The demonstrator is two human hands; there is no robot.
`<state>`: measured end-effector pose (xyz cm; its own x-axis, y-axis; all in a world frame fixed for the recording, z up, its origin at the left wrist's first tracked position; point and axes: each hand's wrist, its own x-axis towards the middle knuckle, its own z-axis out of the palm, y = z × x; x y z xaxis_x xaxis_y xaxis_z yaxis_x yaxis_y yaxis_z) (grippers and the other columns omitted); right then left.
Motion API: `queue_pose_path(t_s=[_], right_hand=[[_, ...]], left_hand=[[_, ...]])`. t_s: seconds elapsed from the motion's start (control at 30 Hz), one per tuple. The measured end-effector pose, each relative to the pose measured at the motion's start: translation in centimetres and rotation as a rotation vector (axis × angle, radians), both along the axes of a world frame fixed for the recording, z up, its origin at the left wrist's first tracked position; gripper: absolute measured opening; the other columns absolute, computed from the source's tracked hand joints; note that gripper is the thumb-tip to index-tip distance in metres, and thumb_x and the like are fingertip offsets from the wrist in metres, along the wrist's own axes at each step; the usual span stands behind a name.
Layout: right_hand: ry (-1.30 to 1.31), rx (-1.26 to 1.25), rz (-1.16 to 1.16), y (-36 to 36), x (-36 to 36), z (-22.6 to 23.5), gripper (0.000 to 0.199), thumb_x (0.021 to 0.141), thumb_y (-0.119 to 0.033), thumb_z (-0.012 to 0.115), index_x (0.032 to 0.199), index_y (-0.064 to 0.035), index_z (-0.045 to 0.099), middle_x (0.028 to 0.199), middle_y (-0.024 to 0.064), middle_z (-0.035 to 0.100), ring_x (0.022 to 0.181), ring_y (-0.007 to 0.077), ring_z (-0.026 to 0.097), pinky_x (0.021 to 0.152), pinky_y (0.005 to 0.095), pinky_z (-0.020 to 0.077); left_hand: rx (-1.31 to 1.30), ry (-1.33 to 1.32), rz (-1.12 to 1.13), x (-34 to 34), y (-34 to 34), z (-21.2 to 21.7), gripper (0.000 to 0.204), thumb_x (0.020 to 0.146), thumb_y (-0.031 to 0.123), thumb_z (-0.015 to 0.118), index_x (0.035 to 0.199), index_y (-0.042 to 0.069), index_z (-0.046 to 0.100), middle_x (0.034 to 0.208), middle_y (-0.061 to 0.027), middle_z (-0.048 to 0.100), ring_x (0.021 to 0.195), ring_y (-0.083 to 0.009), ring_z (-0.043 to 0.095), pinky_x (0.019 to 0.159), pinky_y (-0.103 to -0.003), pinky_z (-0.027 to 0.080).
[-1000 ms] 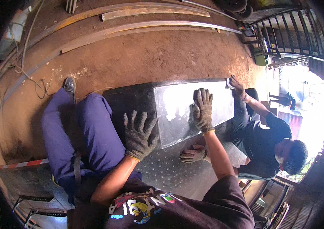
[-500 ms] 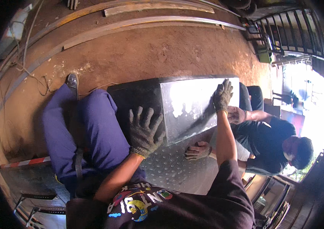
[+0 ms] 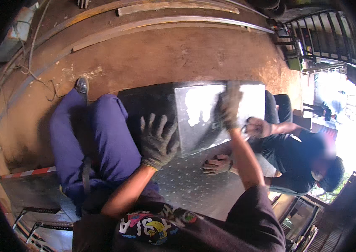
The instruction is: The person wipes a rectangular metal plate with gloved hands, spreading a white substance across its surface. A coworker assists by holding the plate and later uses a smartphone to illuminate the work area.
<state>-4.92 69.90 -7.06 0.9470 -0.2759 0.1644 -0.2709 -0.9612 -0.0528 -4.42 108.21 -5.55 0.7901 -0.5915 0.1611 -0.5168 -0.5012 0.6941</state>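
A large bent metal sheet or box lies before me, with a dark left part and a shiny, glare-lit face on the right. My left hand, in a grey knit glove, rests on its dark part with fingers spread, holding nothing. My gloved right hand lies over the shiny face, smeared by motion; its outline looks flat and stretched out, and I see nothing in it. Under the near edge is a diamond-pattern metal plate.
Close on the right, a co-worker bends in, one hand at the shiny face and a gloved hand on the plate. Long metal bars lie on the brown ground beyond. A cable trails at far left.
My right hand has slid left across the shiny face, away from its right edge. My left hand stays nearly in place. The co-worker's head has shifted slightly.
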Motion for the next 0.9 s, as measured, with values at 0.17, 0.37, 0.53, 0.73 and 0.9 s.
queue_pose_path(t_s=[0.17,0.37,0.53,0.73,0.9], right_hand=[[0.271,0.077,0.374,1.5,1.1,2.9,0.06,0.105,-0.035,0.052,0.159,-0.011,0.049,0.171,0.0191,0.036,0.16,0.0411,0.029,0.132,0.0549,0.0165],[-0.035,-0.018,-0.025,4.9,3.1,1.8,0.061,0.104,-0.028,0.053,0.162,-0.0084,0.045,0.171,0.0204,0.036,0.161,0.0453,0.024,0.131,0.0603,0.0153],[0.228,-0.055,0.374,15.2,5.2,5.8,0.062,0.104,-0.039,0.056,0.16,-0.012,0.049,0.171,0.0196,0.037,0.16,0.0431,0.027,0.132,0.0582,0.0147],[0.035,-0.101,0.091,16.4,6.3,4.0,0.061,0.105,-0.032,0.052,0.158,-0.0031,0.046,0.169,0.0193,0.038,0.158,0.0464,0.028,0.132,0.0562,0.0163],[0.188,0.279,0.217,10.4,6.9,4.1,0.056,0.106,-0.034,0.052,0.156,-0.0113,0.051,0.168,0.0203,0.04,0.152,0.047,0.037,0.127,0.0589,0.0242]], left_hand=[[0.03,0.004,-0.001,0.3,0.9,0.4,0.07,0.085,0.04,0.072,0.15,0.015,0.059,0.155,-0.0221,0.045,0.15,-0.0538,0.031,0.124,-0.075,0.015],[0.037,-0.003,-0.021,-0.1,0.2,0.9,0.067,0.09,0.037,0.068,0.153,0.017,0.056,0.16,-0.0224,0.043,0.151,-0.0526,0.031,0.126,-0.073,0.014],[0.037,-0.052,0.044,0.8,1.8,0.8,0.066,0.092,0.039,0.067,0.153,0.016,0.056,0.159,-0.0221,0.045,0.15,-0.0508,0.033,0.126,-0.072,0.016],[-0.026,-0.029,0.024,0.3,1.2,0.6,0.06,0.093,0.041,0.068,0.149,0.02,0.061,0.156,-0.0193,0.049,0.148,-0.0486,0.037,0.125,-0.072,0.019],[-0.02,-0.025,0.006,0.2,0.8,1.8,0.067,0.094,0.039,0.067,0.157,0.021,0.051,0.158,-0.0199,0.047,0.15,-0.0492,0.036,0.125,-0.069,0.022]])
